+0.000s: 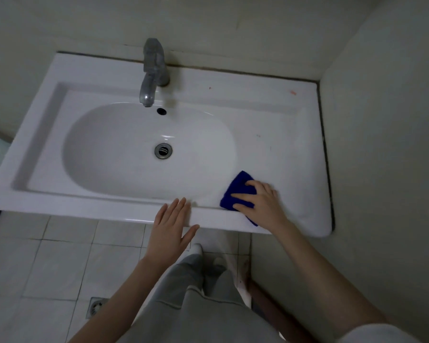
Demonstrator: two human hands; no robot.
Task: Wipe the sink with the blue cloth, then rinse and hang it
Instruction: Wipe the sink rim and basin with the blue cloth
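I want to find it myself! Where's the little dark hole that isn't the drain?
Start at the white sink and its metal tap. Just below the spout, on the bowl's back wall, sits the overflow hole. Unlike the ringed metal drain at the bottom, it's smaller, plain and dark.

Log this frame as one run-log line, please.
stage: wiping | right hand: pressing cloth on sink front-right ledge | left hand: open, at front rim | tap: no water visible

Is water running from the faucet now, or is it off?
Off. No stream falls from the faucet spout, and the sink basin around the drain holds no pooled water.
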